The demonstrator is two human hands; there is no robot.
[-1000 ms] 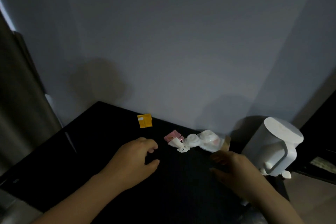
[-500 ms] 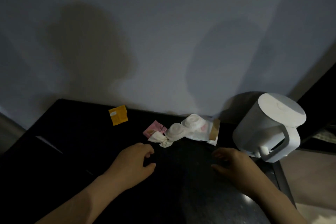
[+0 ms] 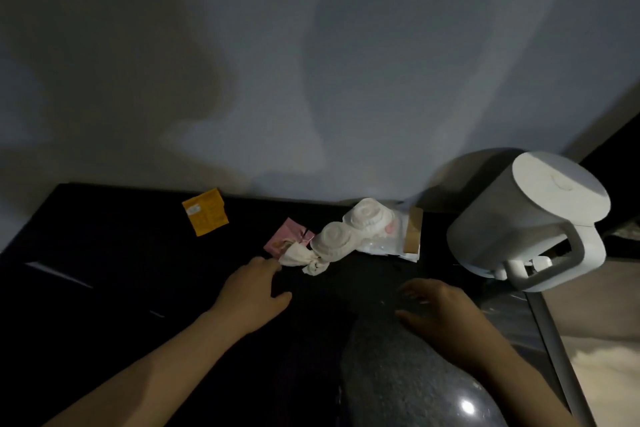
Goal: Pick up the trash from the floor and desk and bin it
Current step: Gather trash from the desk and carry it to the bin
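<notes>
Trash lies near the back of the dark desk (image 3: 104, 263): a yellow sachet (image 3: 205, 211), a pink wrapper (image 3: 287, 241), a crumpled white tissue (image 3: 304, 258), a white moulded plastic pack (image 3: 353, 230) and a brown paper strip (image 3: 412, 236). My left hand (image 3: 254, 291) hovers over the desk with its fingers loosely curled, fingertips just short of the tissue and pink wrapper, holding nothing. My right hand (image 3: 440, 308) is spread flat and low over the desk, below the plastic pack, also holding nothing.
A white electric kettle (image 3: 526, 222) with a handle stands at the desk's right end. A pale wall rises right behind the trash. To the right the desk edge drops to a lighter floor (image 3: 595, 333). No bin is in view.
The view has swung left to right and closer to the trash. My left hand has reached forward to the tissue's edge. My right hand has stayed low and spread.
</notes>
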